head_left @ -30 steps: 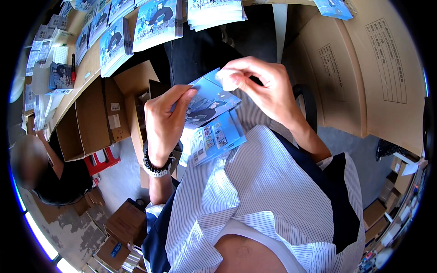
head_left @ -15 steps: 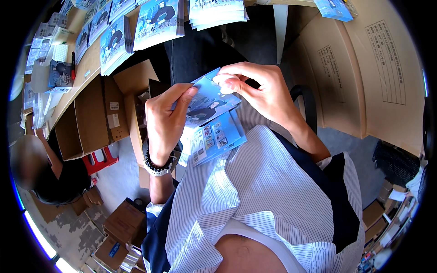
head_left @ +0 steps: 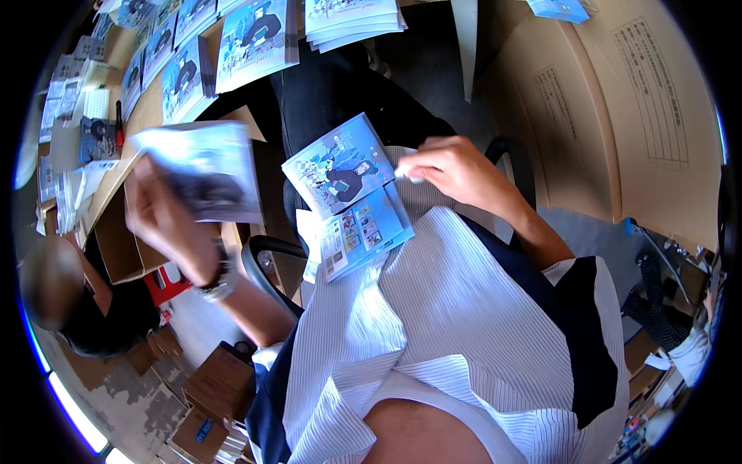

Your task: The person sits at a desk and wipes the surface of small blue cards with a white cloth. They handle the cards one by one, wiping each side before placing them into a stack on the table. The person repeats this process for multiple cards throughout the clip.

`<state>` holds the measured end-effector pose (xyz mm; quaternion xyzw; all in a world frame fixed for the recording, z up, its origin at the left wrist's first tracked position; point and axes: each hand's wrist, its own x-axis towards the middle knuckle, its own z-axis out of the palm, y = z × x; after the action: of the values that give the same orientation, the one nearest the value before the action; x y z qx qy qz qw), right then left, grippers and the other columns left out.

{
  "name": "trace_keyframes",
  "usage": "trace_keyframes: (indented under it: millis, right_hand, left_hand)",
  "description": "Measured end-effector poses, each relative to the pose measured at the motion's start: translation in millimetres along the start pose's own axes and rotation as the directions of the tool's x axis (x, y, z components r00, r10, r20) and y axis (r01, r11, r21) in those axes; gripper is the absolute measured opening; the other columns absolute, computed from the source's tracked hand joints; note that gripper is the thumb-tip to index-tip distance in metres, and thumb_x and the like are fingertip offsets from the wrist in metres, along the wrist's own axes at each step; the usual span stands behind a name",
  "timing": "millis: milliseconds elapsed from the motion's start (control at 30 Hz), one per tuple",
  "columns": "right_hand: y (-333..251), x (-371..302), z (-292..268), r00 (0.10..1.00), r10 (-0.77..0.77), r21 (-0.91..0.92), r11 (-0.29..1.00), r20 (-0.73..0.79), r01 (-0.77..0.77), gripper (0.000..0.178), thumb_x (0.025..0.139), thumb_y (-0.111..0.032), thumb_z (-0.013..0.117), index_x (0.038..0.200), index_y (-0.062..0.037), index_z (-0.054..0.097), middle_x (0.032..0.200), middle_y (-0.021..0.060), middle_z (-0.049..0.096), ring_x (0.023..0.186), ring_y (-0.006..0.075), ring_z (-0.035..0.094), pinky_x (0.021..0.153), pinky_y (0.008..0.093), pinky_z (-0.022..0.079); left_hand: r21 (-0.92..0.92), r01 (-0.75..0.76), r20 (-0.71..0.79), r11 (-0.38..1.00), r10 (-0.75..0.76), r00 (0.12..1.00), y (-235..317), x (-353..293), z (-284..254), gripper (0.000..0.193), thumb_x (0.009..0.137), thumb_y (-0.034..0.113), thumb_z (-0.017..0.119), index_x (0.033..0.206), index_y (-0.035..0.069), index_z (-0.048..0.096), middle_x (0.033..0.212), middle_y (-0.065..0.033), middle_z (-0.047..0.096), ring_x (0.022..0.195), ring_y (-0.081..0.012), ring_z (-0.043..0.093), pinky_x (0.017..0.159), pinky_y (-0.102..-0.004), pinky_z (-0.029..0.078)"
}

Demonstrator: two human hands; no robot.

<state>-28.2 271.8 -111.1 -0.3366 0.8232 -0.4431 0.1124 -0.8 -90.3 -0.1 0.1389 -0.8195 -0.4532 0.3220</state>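
My left hand point(head_left: 166, 220), blurred by motion, is closed on the edge of a flat blue picture packet point(head_left: 212, 166) and holds it out to the left, above the table edge and an open box. My right hand point(head_left: 465, 170) is closed in a pinch, with a small whitish piece point(head_left: 410, 172) at the fingertips; I cannot make out its kind. Between the hands, another blue picture packet point(head_left: 340, 164) lies on my lap. It touches a few packets point(head_left: 367, 230) lying back side up on my striped shirt, just below it.
Stacks of similar packets point(head_left: 255, 46) line the table point(head_left: 139, 147) at the upper left. Large cardboard boxes point(head_left: 572, 116) stand at the right. A chair armrest point(head_left: 267, 246) is near my left forearm. Another person point(head_left: 104, 298) sits at the far left.
My left hand has swung left with a packet, away from my right hand. The packet beneath on my lap is now uncovered. My right hand has turned and moved slightly down.
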Motion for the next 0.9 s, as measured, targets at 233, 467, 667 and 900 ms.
trace_keyframes:
  millis: [233,467,667,900]
  right_hand:
    - [2.0,10.9,-27.0,0.908,0.117,0.132,0.989,-0.402,-0.069,0.020,0.093,-0.009,0.071,0.111,0.0001,0.072,0.097,0.0137,0.075,0.083,0.0201,0.073,0.069,0.0268,0.057]
    - [-1.8,8.2,-13.2,0.936,0.137,0.226,0.972,-0.325,-0.064,0.019,0.094,-0.010,0.070,0.109,-0.0001,0.071,0.095,0.0110,0.075,0.084,0.0188,0.073,0.070,0.0252,0.057]
    - [-1.2,13.1,-11.5,0.936,0.161,0.252,0.964,-0.313,-0.082,0.018,0.095,-0.011,0.068,0.110,-0.0005,0.071,0.095,0.0114,0.075,0.085,0.0187,0.073,0.073,0.0259,0.058]
    - [3.5,18.0,-4.9,0.941,0.131,0.324,0.946,-0.311,-0.024,0.019,0.096,-0.010,0.067,0.111,0.0009,0.070,0.099,0.0114,0.075,0.090,0.0188,0.074,0.078,0.0276,0.059]
  left_hand:
    - [0.261,-0.350,0.460,0.900,0.203,0.865,37.0,-38.0,10.7,0.009,0.093,0.012,0.071,0.096,0.005,0.076,0.082,-0.0059,0.074,0.067,-0.0103,0.067,0.054,-0.0240,0.047]
    - [0.072,-0.425,0.884,0.902,0.140,0.447,41.5,-107.9,43.2,0.022,0.088,0.028,0.077,0.095,0.007,0.077,0.088,-0.0068,0.077,0.074,-0.0209,0.074,0.063,-0.0302,0.058]
    - [0.122,-0.322,0.833,0.939,0.080,0.548,5.6,-89.6,79.2,0.037,0.084,0.032,0.081,0.109,0.005,0.074,0.107,-0.0144,0.073,0.091,-0.0282,0.070,0.076,-0.0376,0.057]
    - [0.249,-0.468,0.790,0.848,0.101,0.604,-29.2,-44.0,123.7,0.052,0.072,0.016,0.087,0.113,-0.001,0.062,0.116,-0.0177,0.058,0.113,-0.0335,0.055,0.092,-0.0407,0.047]
